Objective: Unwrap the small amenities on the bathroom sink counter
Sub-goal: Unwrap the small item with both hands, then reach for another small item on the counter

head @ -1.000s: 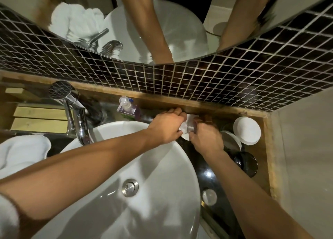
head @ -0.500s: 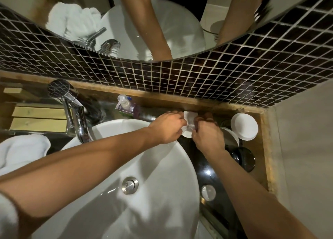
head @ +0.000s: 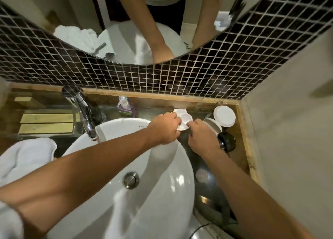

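Fingers of the left hand (head: 164, 128) and right hand (head: 201, 137) pinch opposite edges of a white paper wrapper (head: 182, 119), spread flat around a small round amenity on the dark counter (head: 205, 191) behind the basin (head: 162, 184). Judgement: this item is nearly unwrapped. White paper caps (head: 224, 116) on the cups beside it remain in place. Soap bottle (head: 125, 106) label unreadable; a faint mark on the basin rim is too small to read.

Dark mosaic tiles (head: 180, 80) cover the back wall beneath a curved mirror (head: 126, 22). A plain beige wall (head: 292, 130) stands at right. A wooden ledge (head: 162, 96) edges the dark, glossy counter (head: 205, 193).
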Action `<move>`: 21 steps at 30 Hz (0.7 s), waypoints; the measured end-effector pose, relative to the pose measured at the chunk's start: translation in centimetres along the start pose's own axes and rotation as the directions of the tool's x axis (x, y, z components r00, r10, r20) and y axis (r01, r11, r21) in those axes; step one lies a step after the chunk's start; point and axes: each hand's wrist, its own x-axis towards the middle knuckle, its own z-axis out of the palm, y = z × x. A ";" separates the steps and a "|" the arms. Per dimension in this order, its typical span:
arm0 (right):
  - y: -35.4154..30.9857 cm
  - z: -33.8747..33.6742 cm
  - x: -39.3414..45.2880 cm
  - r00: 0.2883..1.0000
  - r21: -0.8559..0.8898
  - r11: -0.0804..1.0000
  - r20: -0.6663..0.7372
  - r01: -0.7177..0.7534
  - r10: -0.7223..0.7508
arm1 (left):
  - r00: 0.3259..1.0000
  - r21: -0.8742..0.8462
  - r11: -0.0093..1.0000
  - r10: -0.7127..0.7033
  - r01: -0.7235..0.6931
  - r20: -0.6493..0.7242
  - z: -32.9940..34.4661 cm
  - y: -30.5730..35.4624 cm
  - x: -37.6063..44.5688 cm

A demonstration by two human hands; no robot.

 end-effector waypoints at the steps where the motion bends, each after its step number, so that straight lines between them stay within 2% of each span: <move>1: 0.0 -0.1 -1.0 1.000 0.001 1.000 -0.007 0.002 -0.002 | 1.000 0.008 1.000 -0.004 0.004 0.008 0.1 0.5 -0.5; 8: 0.9 1.9 -8.1 0.992 -0.053 0.994 0.081 -0.096 0.100 | 0.999 0.015 0.999 0.040 -0.040 0.004 2.0 3.3 -4.3; 15: 2.0 6.0 -12.5 0.963 -0.065 0.977 0.164 -0.204 0.212 | 0.988 0.060 0.986 0.156 -0.156 0.000 4.3 5.3 -6.3; 21: 2.1 7.4 -13.2 0.969 -0.136 0.969 0.109 -0.207 0.222 | 0.978 0.064 0.976 0.209 -0.208 -0.016 4.9 5.0 -7.0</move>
